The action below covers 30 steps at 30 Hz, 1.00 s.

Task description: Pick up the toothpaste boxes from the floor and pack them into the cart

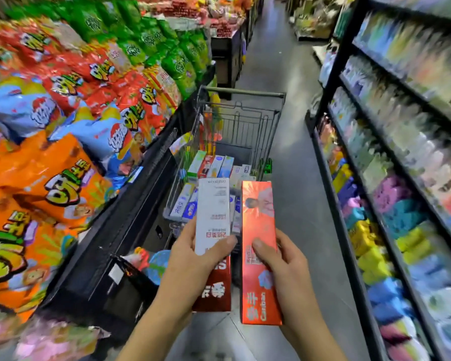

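Now the left hand (190, 259) pinches a white-and-red toothpaste box (212, 217) and the right hand (284, 259) an orange toothpaste box (258, 220), both short of the cart (241, 93). Released here, either box could drop outside its basket.

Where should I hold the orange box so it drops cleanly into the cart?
Keep the grip on the orange box's middle to lower half, as the right hand has it now, thumb across the front face. The box is long and narrow, with its far end pointing at the cart, so that free end can probably go in first.

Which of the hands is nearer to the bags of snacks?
Left. The left hand, holding a white box, is on the side of the snack bags; the right hand, holding an orange box, is farther right.
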Each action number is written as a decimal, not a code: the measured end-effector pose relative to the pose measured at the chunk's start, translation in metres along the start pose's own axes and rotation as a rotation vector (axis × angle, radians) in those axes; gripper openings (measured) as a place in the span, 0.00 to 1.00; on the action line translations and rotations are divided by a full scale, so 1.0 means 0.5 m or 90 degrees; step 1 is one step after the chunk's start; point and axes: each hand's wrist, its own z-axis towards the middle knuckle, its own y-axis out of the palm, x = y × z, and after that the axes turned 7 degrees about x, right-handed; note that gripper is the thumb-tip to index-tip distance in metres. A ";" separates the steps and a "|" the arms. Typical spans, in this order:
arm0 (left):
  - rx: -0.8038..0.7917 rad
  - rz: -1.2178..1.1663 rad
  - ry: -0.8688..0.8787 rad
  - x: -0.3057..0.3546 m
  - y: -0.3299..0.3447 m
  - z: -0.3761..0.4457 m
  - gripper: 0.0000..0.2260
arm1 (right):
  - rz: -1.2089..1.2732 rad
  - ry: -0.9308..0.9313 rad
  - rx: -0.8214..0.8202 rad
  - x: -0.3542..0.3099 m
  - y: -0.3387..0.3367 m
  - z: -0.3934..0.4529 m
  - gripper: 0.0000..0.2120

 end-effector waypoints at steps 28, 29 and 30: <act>-0.014 0.284 -0.021 -0.178 0.119 1.035 0.07 | -0.025 0.112 0.219 0.095 0.163 0.905 0.23; -0.009 0.293 -0.027 -0.196 0.126 1.064 0.07 | -0.030 0.120 0.230 0.112 0.161 0.938 0.24; -0.004 0.299 -0.032 -0.212 0.132 1.092 0.08 | -0.033 0.124 0.243 0.127 0.159 0.969 0.25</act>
